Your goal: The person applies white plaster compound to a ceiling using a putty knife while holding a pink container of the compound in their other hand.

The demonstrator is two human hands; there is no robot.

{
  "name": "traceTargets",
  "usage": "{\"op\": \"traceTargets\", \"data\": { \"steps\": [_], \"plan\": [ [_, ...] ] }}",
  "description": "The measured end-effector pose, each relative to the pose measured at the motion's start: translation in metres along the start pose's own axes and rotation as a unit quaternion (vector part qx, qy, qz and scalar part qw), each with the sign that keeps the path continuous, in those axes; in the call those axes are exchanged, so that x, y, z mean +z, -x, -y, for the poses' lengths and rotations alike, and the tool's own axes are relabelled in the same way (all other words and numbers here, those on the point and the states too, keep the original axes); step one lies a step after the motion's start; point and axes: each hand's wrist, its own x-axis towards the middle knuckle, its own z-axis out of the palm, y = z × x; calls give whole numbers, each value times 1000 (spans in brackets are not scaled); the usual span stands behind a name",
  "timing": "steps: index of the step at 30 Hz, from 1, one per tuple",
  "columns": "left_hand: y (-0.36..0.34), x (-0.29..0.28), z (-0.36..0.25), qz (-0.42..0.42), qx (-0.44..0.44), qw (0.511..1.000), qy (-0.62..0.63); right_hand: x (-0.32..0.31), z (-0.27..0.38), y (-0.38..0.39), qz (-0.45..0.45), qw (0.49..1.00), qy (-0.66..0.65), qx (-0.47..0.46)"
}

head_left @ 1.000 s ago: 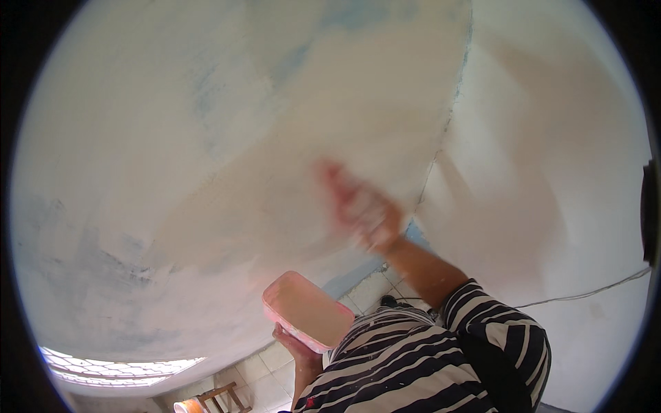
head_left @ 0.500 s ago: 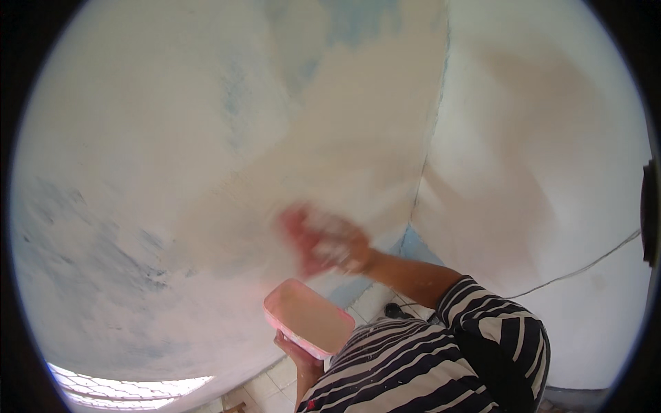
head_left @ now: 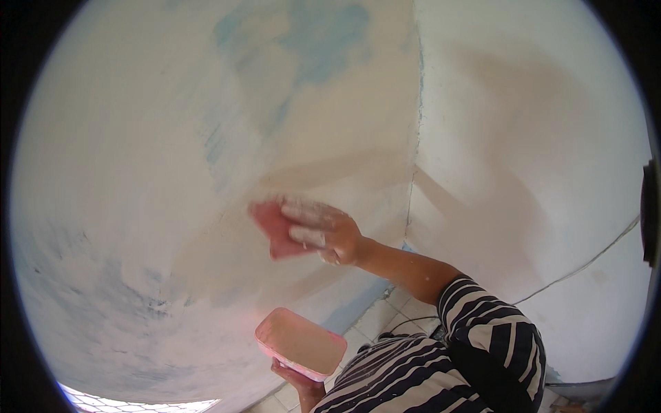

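My right hand [head_left: 329,230], its fingers smeared with white paste, grips a flat red putty spreader [head_left: 275,228] with angular corners. The spreader is at the patchy white and beige wall [head_left: 138,151] in front of me; its exact contact is hard to make out. Lower down, my left hand [head_left: 299,380] supports a pink rectangular tub [head_left: 300,344] from below and beside. Smooth beige paste [head_left: 303,339] shows inside the tub, which is slightly tilted. Part of the left hand is hidden under the tub.
A second white wall [head_left: 585,172] meets the first at a cracked corner on the right. Along it runs a thin cable [head_left: 592,265] toward a dark object [head_left: 648,213] at the edge. Floor tiles [head_left: 375,320] show below; a latticed opening [head_left: 138,401] is at lower left.
My right hand and the spreader have moved a little left across the wall and look less blurred. The tub sits slightly lower in view, and the whole view has shifted.
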Motion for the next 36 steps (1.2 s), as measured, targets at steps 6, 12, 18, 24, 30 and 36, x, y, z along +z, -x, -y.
{"op": "traceTargets", "data": {
  "steps": [6, 12, 18, 24, 30, 36],
  "plan": [
    [3, 4, 2, -13, 10, 1000, -5, -142, -84, -4, -326, 930, 74, 151],
    [-11, -16, 11, 71, 28, 997, -1, -8, -90, 6, -154, 968, 130, 149],
    [-1, 7, 15, 23, 36, 999, 24, -17, -32, 14, -83, 951, -282, 101],
    [-2, 3, 17, -1, 48, 998, 37, -111, -108, -21, -408, 870, 87, 263],
    [4, 28, 13, 2, 91, 996, -18, 4, -17, -31, 17, 998, 54, -3],
    [21, 70, 10, -23, 77, 997, 16, -87, -16, -28, -403, 742, -449, 291]
  ]
}}
